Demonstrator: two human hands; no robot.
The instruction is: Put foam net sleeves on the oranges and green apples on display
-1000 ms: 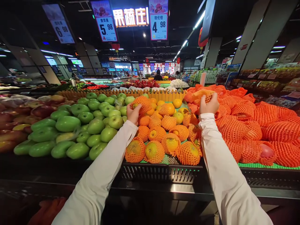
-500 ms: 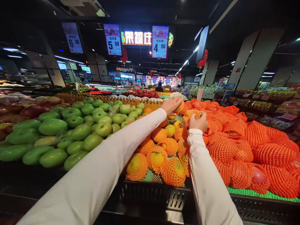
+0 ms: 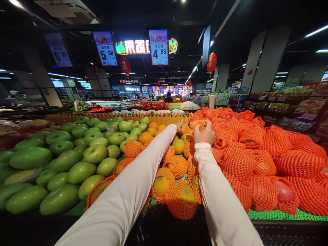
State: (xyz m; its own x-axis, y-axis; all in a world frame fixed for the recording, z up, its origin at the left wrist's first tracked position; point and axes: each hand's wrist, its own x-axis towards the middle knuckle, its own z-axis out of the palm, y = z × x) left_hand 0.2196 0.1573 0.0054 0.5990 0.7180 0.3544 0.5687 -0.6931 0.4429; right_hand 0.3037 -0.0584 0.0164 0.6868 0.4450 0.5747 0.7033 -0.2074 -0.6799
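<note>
My left hand reaches to the back of the orange pile, its fingers curled against an orange in a net sleeve; part of the grip is hidden by the hand itself. Just to the right, my right hand is closed on another netted orange, the thumb on its near left side and the fingers on its right. Below and between my forearms lie more oranges in orange foam nets. Some bare oranges show beyond my left sleeve.
Green apples and mangoes fill the left side. Fruits in red-orange foam nets are heaped to the right. A low yellow picket fence borders the back. Price screens hang overhead. A person is far off.
My left hand has drawn back and lower, from atop a netted orange to beside one at the back. My right hand keeps its netted orange. The view has shifted right.
</note>
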